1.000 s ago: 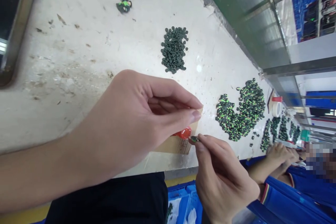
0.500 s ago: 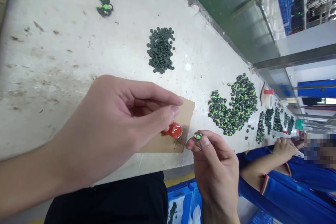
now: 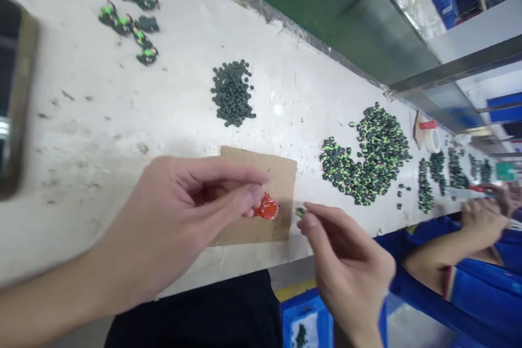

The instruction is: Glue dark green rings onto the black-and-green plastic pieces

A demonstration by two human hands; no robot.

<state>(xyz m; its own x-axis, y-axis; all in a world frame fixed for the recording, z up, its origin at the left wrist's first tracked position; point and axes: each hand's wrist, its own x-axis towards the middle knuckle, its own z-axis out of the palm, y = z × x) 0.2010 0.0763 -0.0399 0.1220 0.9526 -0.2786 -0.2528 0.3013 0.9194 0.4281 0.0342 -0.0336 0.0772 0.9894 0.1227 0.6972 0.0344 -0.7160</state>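
My left hand (image 3: 196,201) is closed in a pinch over the piece of cardboard (image 3: 281,174), thumb against index finger. What is between them, if anything, is hidden. Right beside its fingertips lies a small glossy red-orange container (image 3: 268,207) on the cardboard, partly covered by the hand. My right hand (image 3: 342,250) pinches a small dark green piece with bright green marking (image 3: 300,212) between thumb and index finger, just off the cardboard's right edge.
A heap of dark green discs (image 3: 233,93) lies beyond the cardboard. A large heap of green-marked pieces (image 3: 377,157) is to the right. Several larger figures (image 3: 141,38) lie far left, near a phone-like object (image 3: 14,92). A co-worker's arm (image 3: 448,244) is at right.
The view has shifted, bringing the phone-like object in at left. My left fingertips are lower, closer to the red container. The piece in my right hand has turned and shows less of its marked face.
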